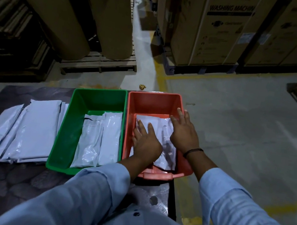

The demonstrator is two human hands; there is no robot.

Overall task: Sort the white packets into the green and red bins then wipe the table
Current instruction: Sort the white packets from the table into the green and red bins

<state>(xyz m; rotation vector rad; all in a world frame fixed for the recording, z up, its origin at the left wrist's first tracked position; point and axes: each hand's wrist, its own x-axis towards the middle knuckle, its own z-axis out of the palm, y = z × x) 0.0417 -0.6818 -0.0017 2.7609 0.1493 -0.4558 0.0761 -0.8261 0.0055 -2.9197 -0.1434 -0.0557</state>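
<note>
Inside the red bin (pixel 156 102), the left hand (pixel 146 141) and right hand (pixel 184 132) press flat, fingers straight and spread, on white packets (pixel 166 153).

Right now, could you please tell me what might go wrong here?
The red plastic bin sits at the right edge of the dark table, seemingly overhanging; the left hand and right hand pressing on its white packets could tip it. The loose pile of glossy white packets left of the green plastic bin could slide off.
</note>
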